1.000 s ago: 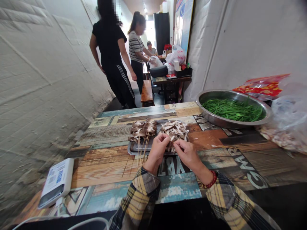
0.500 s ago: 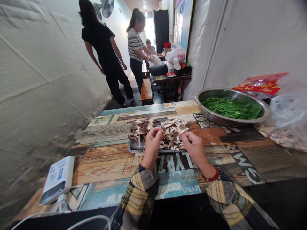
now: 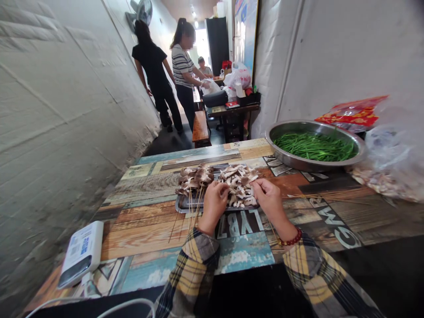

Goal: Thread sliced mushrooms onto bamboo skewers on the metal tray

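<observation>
Both my hands work over a metal tray [image 3: 183, 205] on a wood-patterned table [image 3: 142, 234]. My left hand [image 3: 215, 204] is curled at the near edge of a heap of cut mushroom pieces [image 3: 238, 187], and its fingers hide whatever they pinch. My right hand [image 3: 270, 203] is at the heap's right side, fingertips on its edge. A thin bamboo skewer [image 3: 272, 230] seems to run from that hand down past the wrist. Left of the heap lie skewered mushrooms [image 3: 194, 177], their sticks [image 3: 192, 218] reaching over the tray edge toward me.
A steel bowl of green chives [image 3: 314, 147] stands at the right, beside a red packet [image 3: 347, 115] and a plastic bag of mushrooms [image 3: 387, 170]. A white box [image 3: 81, 252] with a cable lies at the left. A wall runs along the left. Several people stand farther down the corridor.
My hands have moved apart, with the right one now higher at the heap's right side. The view has shifted slightly, and the person in black is farther down the corridor.
</observation>
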A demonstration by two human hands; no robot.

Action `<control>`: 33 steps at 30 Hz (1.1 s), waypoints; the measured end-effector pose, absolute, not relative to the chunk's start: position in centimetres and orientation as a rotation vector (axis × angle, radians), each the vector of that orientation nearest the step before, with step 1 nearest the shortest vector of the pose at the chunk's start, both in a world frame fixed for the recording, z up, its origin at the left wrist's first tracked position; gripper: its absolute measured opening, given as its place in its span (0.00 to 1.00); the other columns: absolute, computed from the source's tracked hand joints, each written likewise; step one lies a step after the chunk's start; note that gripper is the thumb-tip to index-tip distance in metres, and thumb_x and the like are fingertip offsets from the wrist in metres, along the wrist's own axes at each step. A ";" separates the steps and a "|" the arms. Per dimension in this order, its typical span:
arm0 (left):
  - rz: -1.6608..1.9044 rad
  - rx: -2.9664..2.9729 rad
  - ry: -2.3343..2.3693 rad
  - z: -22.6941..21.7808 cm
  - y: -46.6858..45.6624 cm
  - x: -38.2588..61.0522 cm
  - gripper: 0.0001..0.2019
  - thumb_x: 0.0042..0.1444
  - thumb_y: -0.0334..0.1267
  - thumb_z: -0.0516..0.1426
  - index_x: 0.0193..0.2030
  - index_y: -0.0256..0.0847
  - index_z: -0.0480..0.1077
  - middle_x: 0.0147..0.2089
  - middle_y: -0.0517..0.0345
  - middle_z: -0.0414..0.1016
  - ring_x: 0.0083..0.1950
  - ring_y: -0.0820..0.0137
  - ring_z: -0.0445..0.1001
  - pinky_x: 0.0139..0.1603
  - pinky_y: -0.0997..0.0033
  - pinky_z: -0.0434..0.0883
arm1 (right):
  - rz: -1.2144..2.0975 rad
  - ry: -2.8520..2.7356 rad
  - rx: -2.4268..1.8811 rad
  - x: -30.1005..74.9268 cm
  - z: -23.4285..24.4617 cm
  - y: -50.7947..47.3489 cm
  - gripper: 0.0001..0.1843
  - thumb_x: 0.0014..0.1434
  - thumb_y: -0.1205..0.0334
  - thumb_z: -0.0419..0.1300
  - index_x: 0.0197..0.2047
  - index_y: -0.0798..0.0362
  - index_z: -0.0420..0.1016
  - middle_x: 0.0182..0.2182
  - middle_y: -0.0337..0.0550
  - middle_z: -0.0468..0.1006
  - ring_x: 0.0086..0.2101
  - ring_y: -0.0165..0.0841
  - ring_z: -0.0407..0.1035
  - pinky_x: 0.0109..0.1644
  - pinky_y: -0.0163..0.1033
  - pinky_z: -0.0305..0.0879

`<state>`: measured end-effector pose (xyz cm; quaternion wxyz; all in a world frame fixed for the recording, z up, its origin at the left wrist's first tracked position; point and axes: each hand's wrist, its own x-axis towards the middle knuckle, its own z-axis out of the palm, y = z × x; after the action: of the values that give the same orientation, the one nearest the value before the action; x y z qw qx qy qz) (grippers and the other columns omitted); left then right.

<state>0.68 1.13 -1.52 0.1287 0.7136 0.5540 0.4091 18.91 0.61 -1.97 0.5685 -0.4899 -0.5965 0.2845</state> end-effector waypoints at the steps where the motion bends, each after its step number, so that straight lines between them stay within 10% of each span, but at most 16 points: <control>1: 1.168 2.103 1.612 -1.5 1.1 0.7 0.06 0.55 0.31 0.55 0.32 0.41 0.73 0.34 0.54 0.69 0.37 0.67 0.69 0.39 0.68 0.64 | 0.663 -1.408 -1.149 18.9 -2.0 0.6 0.13 0.60 0.57 0.54 0.29 0.55 0.73 0.16 0.33 0.65 0.19 0.27 0.60 0.25 0.32 0.56; 17: 1.016 2.396 1.670 -1.6 0.6 1.1 0.07 0.55 0.30 0.55 0.33 0.41 0.76 0.36 0.52 0.70 0.40 0.66 0.68 0.41 0.68 0.64 | 0.653 -1.436 -1.156 18.7 -2.6 0.8 0.14 0.59 0.56 0.54 0.29 0.56 0.73 0.16 0.34 0.65 0.19 0.27 0.60 0.24 0.31 0.55; 33: 1.420 0.905 0.977 -0.7 1.2 0.7 0.14 0.47 0.46 0.63 0.32 0.39 0.66 0.33 0.56 0.75 0.32 0.71 0.74 0.31 0.74 0.67 | 0.761 -1.513 -1.120 18.4 -2.0 0.2 0.14 0.60 0.57 0.54 0.29 0.56 0.73 0.15 0.33 0.64 0.19 0.27 0.60 0.24 0.31 0.55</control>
<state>0.71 1.24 -0.73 0.5624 0.3842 0.4151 0.6032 18.44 0.20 -1.97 0.5274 -0.4688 -0.6331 0.3182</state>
